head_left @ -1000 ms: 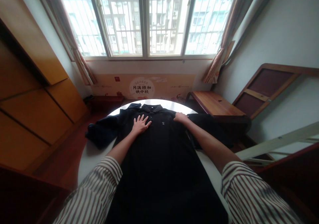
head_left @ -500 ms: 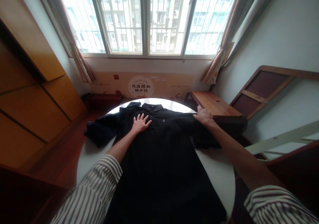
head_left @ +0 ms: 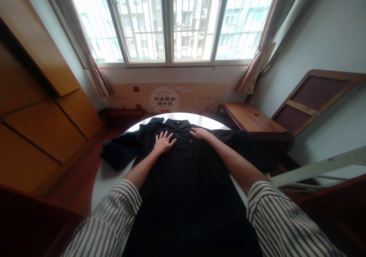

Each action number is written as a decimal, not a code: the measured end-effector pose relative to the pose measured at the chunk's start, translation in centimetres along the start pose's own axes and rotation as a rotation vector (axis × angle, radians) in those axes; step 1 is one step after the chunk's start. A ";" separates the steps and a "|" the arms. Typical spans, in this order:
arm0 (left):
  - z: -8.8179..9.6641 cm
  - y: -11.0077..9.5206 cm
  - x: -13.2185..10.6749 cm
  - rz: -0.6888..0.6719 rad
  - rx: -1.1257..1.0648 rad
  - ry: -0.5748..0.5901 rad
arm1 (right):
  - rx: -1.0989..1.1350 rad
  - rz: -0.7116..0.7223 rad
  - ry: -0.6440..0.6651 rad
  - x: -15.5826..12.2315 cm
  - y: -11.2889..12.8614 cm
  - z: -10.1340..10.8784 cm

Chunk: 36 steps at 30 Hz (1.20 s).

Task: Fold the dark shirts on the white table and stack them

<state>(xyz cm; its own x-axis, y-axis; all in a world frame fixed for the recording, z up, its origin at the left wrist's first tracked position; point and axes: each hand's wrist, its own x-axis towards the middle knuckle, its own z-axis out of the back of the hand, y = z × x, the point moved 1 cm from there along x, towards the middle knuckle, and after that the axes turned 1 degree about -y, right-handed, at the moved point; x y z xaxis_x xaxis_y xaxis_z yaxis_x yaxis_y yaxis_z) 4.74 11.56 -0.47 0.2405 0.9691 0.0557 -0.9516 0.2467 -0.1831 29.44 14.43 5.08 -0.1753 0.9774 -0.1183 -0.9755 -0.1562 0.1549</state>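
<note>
A black polo shirt [head_left: 183, 188] lies spread front side up, its collar [head_left: 177, 123] toward the window and a small light logo on the chest. My left hand [head_left: 164, 142] rests flat on the shirt beside the button placket, fingers spread. On the other side of the placket, my right hand [head_left: 200, 133] lies on the upper chest near the logo, its fingers stretched out and holding nothing. The shirt's right-hand sleeve [head_left: 243, 137] reaches out over the table's edge.
Under the shirt is a round white table [head_left: 104, 186]. A dark blue bundled cloth [head_left: 120, 148] lies at its left edge. Beyond the table stand a wooden side table [head_left: 251, 116] on the right and a low dark red box-like piece [head_left: 122, 117]. Wooden cabinets [head_left: 42, 127] line the left.
My right hand has left the end of the shirt's sleeve and moved left onto the upper chest. My left hand stays in place. The view has shifted slightly.
</note>
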 end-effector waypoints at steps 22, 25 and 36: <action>0.0 2.1 6.1 0.082 0.045 0.046 | 0.045 -0.087 -0.057 5.4 2.1 -3.7; -0.1 2.1 6.4 0.085 0.050 0.034 | 0.047 -0.043 -0.142 5.1 2.5 -2.9; 1.1 1.4 5.4 0.079 0.016 -0.033 | 0.058 0.685 -0.093 -19.4 7.8 -4.4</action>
<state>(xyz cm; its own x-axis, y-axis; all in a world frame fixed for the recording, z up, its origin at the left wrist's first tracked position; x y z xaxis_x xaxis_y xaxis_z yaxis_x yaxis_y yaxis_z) 4.47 17.09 0.65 0.1584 0.9846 0.0745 -0.9704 0.1692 -0.1723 24.70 -6.41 4.23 -0.7344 0.6699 0.1089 -0.6400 -0.7370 0.2172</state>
